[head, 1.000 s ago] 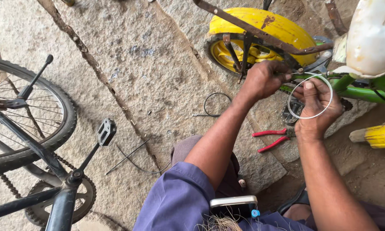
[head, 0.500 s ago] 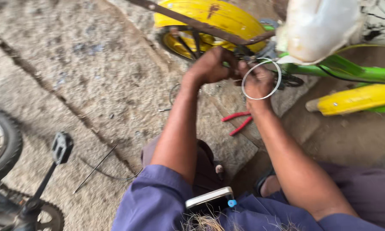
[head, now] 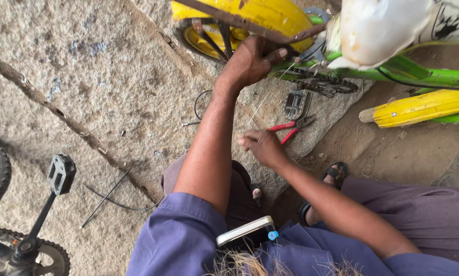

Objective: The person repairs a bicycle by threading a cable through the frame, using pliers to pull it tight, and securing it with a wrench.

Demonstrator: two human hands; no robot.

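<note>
Currently: left hand (head: 252,61) clamped on green bicycle frame (head: 433,76) near chain; right hand (head: 260,145) pinching thin steel wire (head: 268,99), stretched taut between hands. Probably stiff, springy, slippery; best gripped near end.

Rough grey stone slabs (head: 102,87) with a dirt-filled crack (head: 61,115) running across make up the floor, giving way to bare brown earth (head: 408,153) in soft daylight.

a black pedal (head: 61,174) and chainring (head: 44,257) at left, red pliers (head: 290,130) on stone.
</note>
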